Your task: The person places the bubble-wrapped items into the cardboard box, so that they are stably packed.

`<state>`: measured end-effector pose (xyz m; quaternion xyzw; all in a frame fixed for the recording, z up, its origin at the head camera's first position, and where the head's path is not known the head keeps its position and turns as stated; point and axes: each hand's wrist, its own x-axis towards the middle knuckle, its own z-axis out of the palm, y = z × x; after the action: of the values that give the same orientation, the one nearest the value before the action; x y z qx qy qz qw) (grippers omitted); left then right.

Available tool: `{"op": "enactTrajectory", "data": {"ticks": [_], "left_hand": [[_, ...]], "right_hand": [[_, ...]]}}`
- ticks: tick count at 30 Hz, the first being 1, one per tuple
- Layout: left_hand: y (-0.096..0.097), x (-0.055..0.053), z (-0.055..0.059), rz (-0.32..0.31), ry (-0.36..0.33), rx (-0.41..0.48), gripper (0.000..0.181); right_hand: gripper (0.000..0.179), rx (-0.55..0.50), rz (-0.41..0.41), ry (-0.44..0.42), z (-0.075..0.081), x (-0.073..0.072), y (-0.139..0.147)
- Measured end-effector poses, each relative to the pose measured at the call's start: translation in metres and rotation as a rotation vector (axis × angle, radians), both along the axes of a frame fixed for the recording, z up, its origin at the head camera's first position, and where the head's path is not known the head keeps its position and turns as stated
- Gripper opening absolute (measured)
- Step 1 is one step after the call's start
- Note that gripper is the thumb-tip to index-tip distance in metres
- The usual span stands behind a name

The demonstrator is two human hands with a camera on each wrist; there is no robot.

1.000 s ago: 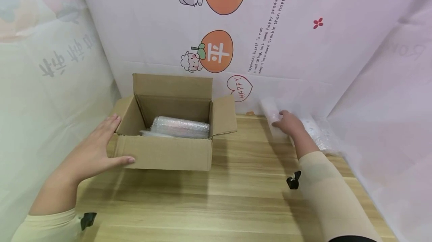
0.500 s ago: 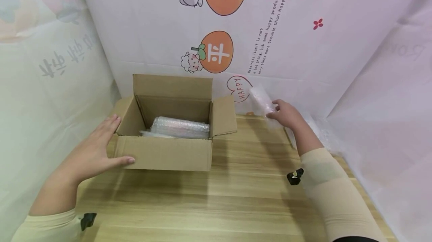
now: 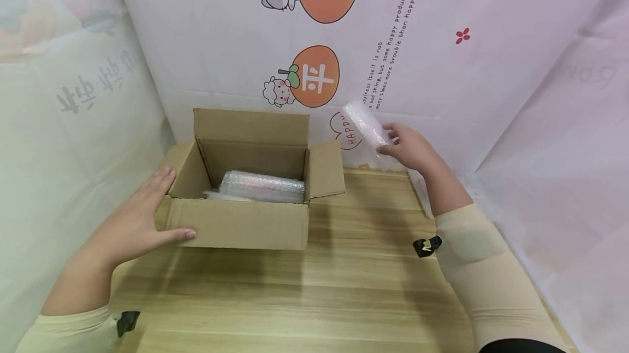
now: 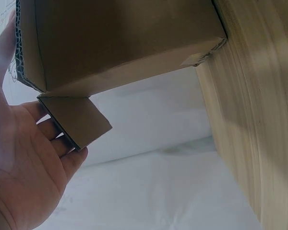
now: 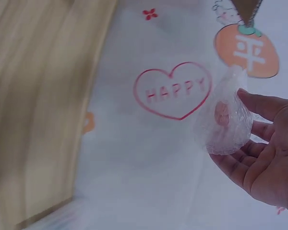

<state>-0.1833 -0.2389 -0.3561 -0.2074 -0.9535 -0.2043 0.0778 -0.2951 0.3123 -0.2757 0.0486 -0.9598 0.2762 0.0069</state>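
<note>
A bubble-wrapped roll [image 3: 362, 122] hangs in the air right of the box, gripped by my right hand [image 3: 411, 148] at its lower end. Through the clear wrap in the right wrist view, a reddish round patch [image 5: 222, 113] shows; what is inside is hidden. My left hand [image 3: 129, 223] rests against the left of an open cardboard box [image 3: 241, 224], thumb out along the front flap and fingers extended at the side flap [image 4: 77, 117]. Another bubble-wrapped roll [image 3: 262, 184] lies inside the box, over a flatter clear-wrapped piece [image 3: 226, 195].
More clear-wrapped packing [image 3: 420, 192] lies at the back right, partly hidden by my right arm. The box's flaps stand spread on a wooden table [image 3: 275, 293]. Printed white sheets [image 3: 521, 85] enclose the back and both sides.
My right hand has lifted the bubble-wrapped roll from the back right, carrying it up and left toward the box. The left hand and box stay put.
</note>
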Motion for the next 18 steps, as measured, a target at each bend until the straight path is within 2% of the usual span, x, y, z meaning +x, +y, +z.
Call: {"op": "enactTrajectory", "data": {"ticks": [9, 18], "left_hand": [[0.001, 0.0, 0.0, 0.001, 0.005, 0.0, 0.119], [0.001, 0.001, 0.0, 0.001, 0.007, -0.002, 0.119]], "right_hand": [[0.069, -0.029, 0.085, 0.05, 0.032, 0.004, -0.029], [0.066, -0.018, 0.188, 0.114, 0.054, 0.01, -0.059]]}}
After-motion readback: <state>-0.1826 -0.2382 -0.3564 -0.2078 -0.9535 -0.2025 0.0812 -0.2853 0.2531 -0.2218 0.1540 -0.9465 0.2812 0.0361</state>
